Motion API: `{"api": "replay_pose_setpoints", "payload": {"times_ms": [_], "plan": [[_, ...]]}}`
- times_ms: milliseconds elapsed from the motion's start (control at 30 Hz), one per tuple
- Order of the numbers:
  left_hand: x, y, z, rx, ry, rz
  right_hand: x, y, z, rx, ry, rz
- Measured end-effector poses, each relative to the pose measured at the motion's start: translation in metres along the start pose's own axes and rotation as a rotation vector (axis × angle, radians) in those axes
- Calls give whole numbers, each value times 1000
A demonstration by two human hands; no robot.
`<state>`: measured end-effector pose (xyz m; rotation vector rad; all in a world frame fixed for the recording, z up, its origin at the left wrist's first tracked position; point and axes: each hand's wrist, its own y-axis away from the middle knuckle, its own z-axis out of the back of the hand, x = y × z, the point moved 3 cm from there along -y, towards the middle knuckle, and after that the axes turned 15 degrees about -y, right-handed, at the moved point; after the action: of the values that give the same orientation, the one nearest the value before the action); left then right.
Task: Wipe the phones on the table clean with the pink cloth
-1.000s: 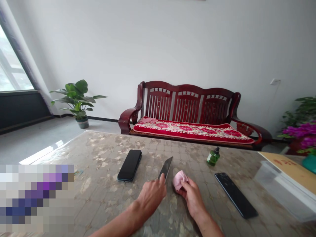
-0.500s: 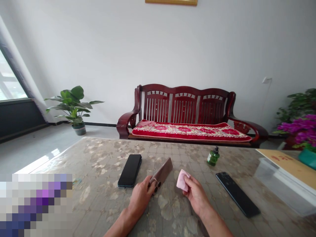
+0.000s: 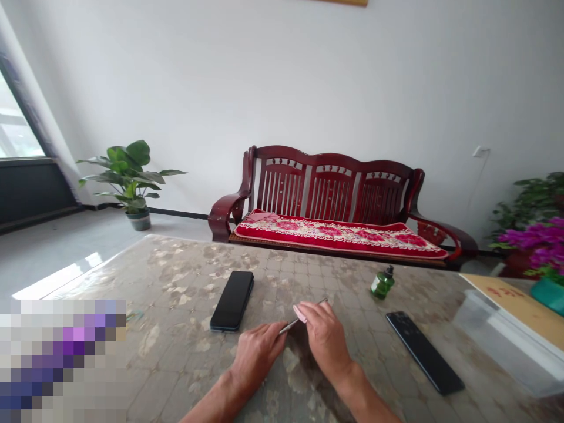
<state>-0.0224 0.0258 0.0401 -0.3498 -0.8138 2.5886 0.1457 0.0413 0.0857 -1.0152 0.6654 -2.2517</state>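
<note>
Gripping phone (image 3: pixel 288 326) and pink cloth (image 3: pixel 300 313), hands (image 3: pixel 259 351) (image 3: pixel 328 342) curled

A home's living room, by the look of it: a carved dark-red wooden settee (image 3: pixel 331 182) with a flowered red seat cover (image 3: pixel 339 233) stands beyond the far edge of a patterned tabletop (image 3: pixel 180 364), a leafy potted plant (image 3: pixel 136 161) past the far left corner, purple flowers (image 3: pixel 540 242) toward that edge's right end.

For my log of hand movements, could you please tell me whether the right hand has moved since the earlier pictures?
Yes: the right hand has moved left, farther from the green bottle.
</note>
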Motion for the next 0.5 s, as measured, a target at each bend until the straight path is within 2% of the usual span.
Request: {"api": "replay_pose_setpoints", "payload": {"times_ms": [100,167,267,400,500], "plan": [[3,0,2,42,16,61,22,5,-15,47,-21,67],[5,1,2,88,25,103,26,6,-18,62,-31,93],[6,2,1,138,57,143,10,3,-8,57,-6,89],[6,2,0,173,58,187,-26,-3,14,-50,60,-11],[5,1,-2,172,57,190,-28,-4,13,-78,87,-42]]}}
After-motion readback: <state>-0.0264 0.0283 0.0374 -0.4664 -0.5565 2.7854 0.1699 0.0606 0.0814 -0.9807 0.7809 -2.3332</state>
